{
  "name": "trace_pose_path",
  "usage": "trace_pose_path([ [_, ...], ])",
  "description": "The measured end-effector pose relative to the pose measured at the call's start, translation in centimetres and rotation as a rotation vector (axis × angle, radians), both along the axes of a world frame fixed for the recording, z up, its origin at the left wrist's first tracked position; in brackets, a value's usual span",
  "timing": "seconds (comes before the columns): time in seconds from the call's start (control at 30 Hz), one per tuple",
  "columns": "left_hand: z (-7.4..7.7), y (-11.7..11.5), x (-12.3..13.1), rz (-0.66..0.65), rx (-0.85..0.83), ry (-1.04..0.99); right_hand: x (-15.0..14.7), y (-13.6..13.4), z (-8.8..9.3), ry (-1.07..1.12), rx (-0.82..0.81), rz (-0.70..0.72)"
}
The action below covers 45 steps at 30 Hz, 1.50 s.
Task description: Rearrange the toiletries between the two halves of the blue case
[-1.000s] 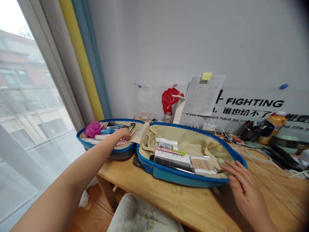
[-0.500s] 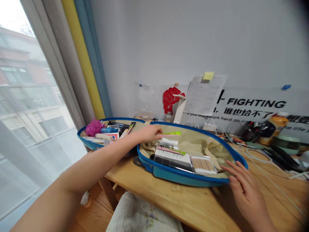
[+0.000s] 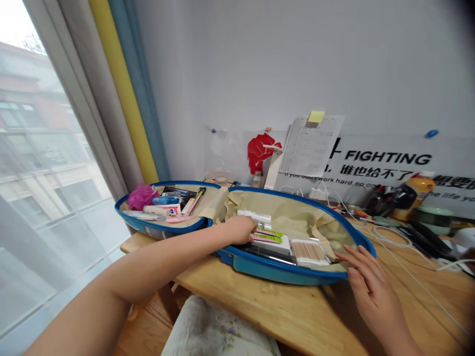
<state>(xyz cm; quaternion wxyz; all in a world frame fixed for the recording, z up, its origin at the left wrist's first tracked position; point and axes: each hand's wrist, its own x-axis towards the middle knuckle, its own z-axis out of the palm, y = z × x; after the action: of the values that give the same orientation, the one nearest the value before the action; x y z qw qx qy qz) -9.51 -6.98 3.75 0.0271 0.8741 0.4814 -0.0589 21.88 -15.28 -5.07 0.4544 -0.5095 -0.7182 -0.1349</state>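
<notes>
An open blue suitcase lies on a wooden desk (image 3: 267, 306). Its right half (image 3: 293, 274) has a beige lining and holds a white box (image 3: 276, 244), a white tube (image 3: 254, 216) and a pack of cotton swabs (image 3: 308, 251). My left hand (image 3: 241, 230) is inside this half, pinching a pink and green toothbrush (image 3: 267, 237) that rests flat on the white box. My right hand (image 3: 365, 284) lies flat with spread fingers against the near right rim of the suitcase. The left half (image 3: 148, 227) holds a pink bath puff (image 3: 140, 196), tubes and other small toiletries.
Window and curtains (image 3: 111, 99) stand at the left. Against the wall are a red fist cutout (image 3: 260, 151), pinned papers (image 3: 309, 146) and a "FIGHTING" banner (image 3: 386, 159). An orange bottle (image 3: 413, 195), a green bowl (image 3: 432, 217) and white cables (image 3: 404, 257) crowd the desk's right. A cushioned seat (image 3: 218, 331) is below.
My left hand picked the toothbrush out of the left half, carried it right over the lining, and lowered it onto the white box. My right hand stayed on the rim.
</notes>
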Motion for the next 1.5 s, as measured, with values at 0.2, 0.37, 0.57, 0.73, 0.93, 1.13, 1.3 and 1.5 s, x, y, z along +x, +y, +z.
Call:
trace_pose_path([
  [0.2,-0.2,0.2,0.2,-0.001,0.038,-0.023,0.0,0.0,0.0,-0.013,0.005,0.004],
  [0.37,0.0,0.8,0.8,-0.020,0.018,-0.011,0.3,0.1,-0.2,-0.013,0.016,0.009],
  [0.57,0.3,1.0,1.1,-0.027,-0.025,0.034,0.4,0.3,-0.4,-0.034,0.037,0.014],
  [0.73,0.1,1.0,1.2,-0.014,-0.020,0.036,0.4,0.2,-0.4,-0.037,0.037,0.023],
  [0.93,0.1,0.8,1.3,-0.003,-0.022,0.025,0.4,0.2,-0.4,-0.016,0.021,0.022],
  [1.13,0.0,0.5,1.5,0.029,-0.023,0.004,0.4,0.2,-0.5,-0.009,0.015,0.025],
  [1.3,0.9,0.3,1.3,0.057,0.005,-0.060,0.4,0.2,-0.4,-0.012,0.009,0.011],
  [1.5,4.4,3.9,-4.8,0.282,0.118,-0.107,0.4,0.1,-0.3,-0.012,0.005,0.012],
])
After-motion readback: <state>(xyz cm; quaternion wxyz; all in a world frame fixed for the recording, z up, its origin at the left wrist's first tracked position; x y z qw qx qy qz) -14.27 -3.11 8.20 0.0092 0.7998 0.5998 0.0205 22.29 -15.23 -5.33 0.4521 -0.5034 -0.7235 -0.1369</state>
